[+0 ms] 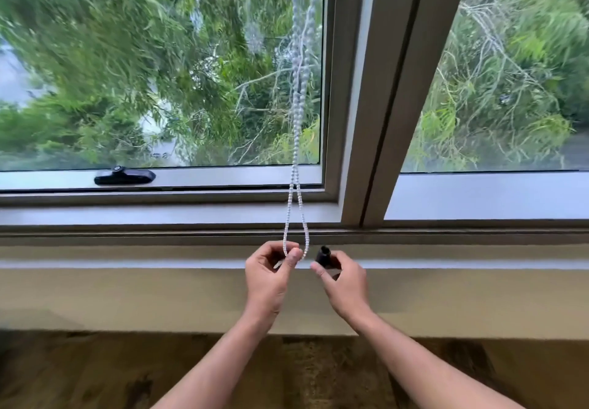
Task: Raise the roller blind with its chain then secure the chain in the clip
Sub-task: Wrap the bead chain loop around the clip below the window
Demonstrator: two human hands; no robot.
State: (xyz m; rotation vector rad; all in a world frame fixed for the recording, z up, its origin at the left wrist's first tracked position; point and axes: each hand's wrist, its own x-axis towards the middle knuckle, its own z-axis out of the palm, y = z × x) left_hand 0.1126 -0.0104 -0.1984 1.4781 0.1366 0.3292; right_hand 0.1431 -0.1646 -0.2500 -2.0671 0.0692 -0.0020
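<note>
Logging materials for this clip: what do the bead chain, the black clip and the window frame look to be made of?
Bead chain: small pale grey-white beads with a dull sheen, probably plastic, possibly metal.
Black clip in the right hand: matte black, likely moulded plastic.
Window frame: smooth grey-beige straight profiles, probably painted aluminium.

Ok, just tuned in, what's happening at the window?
A person stands at the window sill. The left hand pinches the bottom loop of the bead chain; the right hand holds a small black clip right beside it. The chain is not in the clip yet. No blind shows over the glass, so it looks already raised.
</note>
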